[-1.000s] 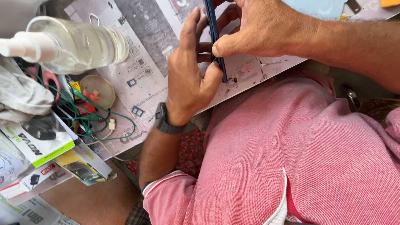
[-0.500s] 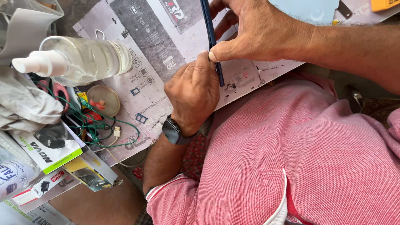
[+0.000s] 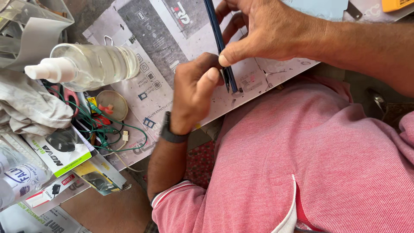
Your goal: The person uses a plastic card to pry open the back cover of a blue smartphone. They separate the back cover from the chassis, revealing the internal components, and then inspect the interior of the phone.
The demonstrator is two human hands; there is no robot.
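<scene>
Thin dark-blue phone (image 3: 220, 43), held edge-on

A clear plastic spray bottle with a white nozzle (image 3: 88, 67) lies on its side at the left of the printed grey sheet covering the bench (image 3: 153, 47). Below it sits a small round shallow dish (image 3: 111, 105), beside tangled green wires (image 3: 103, 129). A crumpled pale cloth (image 3: 30, 108) lies further left, above several printed retail cartons (image 3: 60, 151). A yellow object (image 3: 396, 4) shows at the top right corner.
</scene>
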